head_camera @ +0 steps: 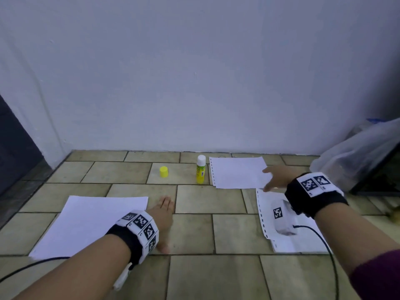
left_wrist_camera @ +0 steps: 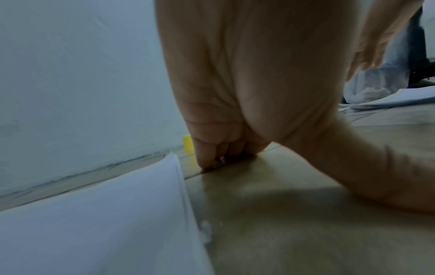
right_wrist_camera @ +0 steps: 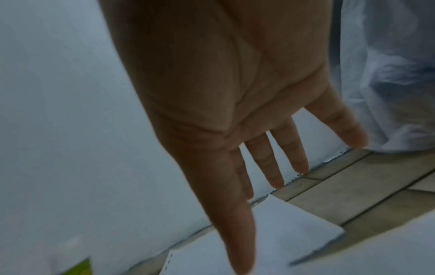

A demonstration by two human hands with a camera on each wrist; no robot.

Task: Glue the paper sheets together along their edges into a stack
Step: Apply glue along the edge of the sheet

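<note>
While the person knelt or sat over a tiled floor (head_camera: 194, 234) that ran up to a pale wall (head_camera: 194, 72), three lots of paper lay spread across it. Largest was the stack of sheets (head_camera: 86, 221) on the left, its long axis running away toward the wall, with a smear of white glue showing at its right edge in the left wrist view. Right of centre, near the wall, lay a single punched sheet (head_camera: 236, 173), holes along its left edge and its long axis roughly side to side. Nearer the person on the right was a second pile of punched sheets (head_camera: 281, 243), partly hidden under the right wrist.

A crumpled plastic bag (head_camera: 355, 154) sat far right; what it held could not be told.

The right hand (head_camera: 276, 177) was over the near right corner of the single sheet, fingers straight and spread, gripping nothing; whether it touched the paper was unclear. It was plainly the nearer hand to that sheet. The left hand (head_camera: 163, 215) rested flat on the tiles just beside the stack's right edge, fingers straight, thumb splayed.

Between them stood the glue stick (head_camera: 200, 169), upright and uncapped, just left of the single sheet. Smallest, its yellow cap (head_camera: 163, 171) stood well apart to the left.
</note>
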